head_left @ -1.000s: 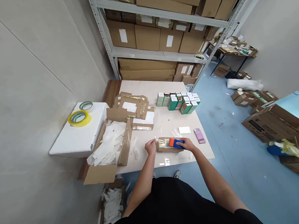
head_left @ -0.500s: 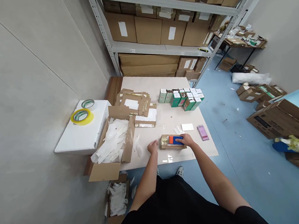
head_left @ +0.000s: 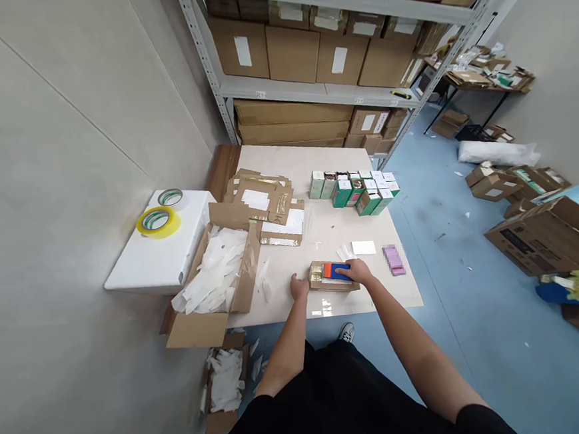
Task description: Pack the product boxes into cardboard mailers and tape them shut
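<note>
A small brown cardboard carton with shiny tape at its left end lies near the front edge of the table. Over its top, my right hand is closed on a blue and orange tape dispenser, orange end to the left. My left hand is at the carton's left end, seemingly touching it, with the thumb apart from the fingers. Behind the carton are a white card and thin white strips. A purple, blurred-out item lies to the right.
Green and white boxes stand at the back right of the table. Flattened cardboard lies at back left, beside an open box of white paper. Tape rolls rest on a white surface. Shelving stands behind.
My left hand has moved right to the carton's end, and its thumb has come apart from the fingers. The tape dispenser has shifted slightly left. The view has turned a little.
</note>
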Tool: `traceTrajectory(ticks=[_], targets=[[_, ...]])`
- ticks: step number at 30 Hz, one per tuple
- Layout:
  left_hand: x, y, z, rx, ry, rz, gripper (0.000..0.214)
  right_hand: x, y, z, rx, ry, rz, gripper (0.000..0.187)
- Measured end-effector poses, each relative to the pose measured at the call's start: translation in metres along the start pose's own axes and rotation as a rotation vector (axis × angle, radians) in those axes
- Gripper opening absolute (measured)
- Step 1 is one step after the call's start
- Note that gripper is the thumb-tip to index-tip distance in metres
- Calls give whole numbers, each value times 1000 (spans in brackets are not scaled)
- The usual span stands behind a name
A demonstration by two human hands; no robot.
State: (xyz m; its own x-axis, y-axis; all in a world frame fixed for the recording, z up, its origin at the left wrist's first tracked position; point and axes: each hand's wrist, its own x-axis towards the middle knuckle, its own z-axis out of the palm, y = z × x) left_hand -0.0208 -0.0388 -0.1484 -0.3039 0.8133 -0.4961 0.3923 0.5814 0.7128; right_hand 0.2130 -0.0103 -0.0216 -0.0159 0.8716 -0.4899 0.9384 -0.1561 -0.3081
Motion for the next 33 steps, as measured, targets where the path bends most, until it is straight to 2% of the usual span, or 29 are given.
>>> traceTrajectory(ticks=[2, 6, 12, 15, 18, 25, 28, 33], targets=[[-3, 5, -2, 8, 6, 35, 34, 0, -2, -2, -18, -11, 0, 46], [-8, 17, 1, 34, -30, 167, 37, 0, -3, -8, -23, -66, -6, 45], [-13, 24, 11, 153, -26, 140, 43, 1, -3, -12, 2, -94, 5, 49], [-16, 29, 19, 220, -43, 157, 45, 0, 7, -13, 36, -86, 14, 49], [-17, 36, 24, 299, -70, 158, 46, -2, 36, -21, 15, -72, 25, 47], [-18, 39, 24, 408, -79, 196, 48, -26, 143, -47, 16, -27, 207, 46], [-18, 36, 23, 420, -72, 213, 48, -34, 161, -46, 31, -19, 225, 45], [-15, 38, 17, 449, -125, 236, 48, -34, 162, -45, 52, -18, 240, 42]])
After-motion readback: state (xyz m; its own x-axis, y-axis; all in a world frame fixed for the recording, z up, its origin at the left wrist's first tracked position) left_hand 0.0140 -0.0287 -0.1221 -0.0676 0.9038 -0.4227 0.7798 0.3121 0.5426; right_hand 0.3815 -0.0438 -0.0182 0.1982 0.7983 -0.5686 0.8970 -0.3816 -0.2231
